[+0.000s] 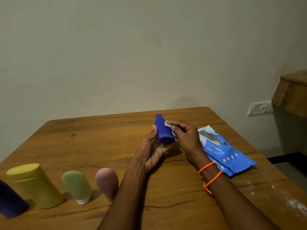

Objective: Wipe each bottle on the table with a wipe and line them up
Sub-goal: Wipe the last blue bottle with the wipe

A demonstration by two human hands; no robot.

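My left hand grips a small blue bottle above the middle of the wooden table, its base turned toward me. My right hand pinches a white wipe against the bottle's right side. Along the front left edge stands a row: a dark purple bottle, a yellow bottle, a green tube on its white cap, and a pink tube partly behind my left forearm.
A blue wipes packet lies flat on the table's right side, just past my right wrist. White powdery marks spot the front right corner. A wooden cabinet and a wall socket are off to the right.
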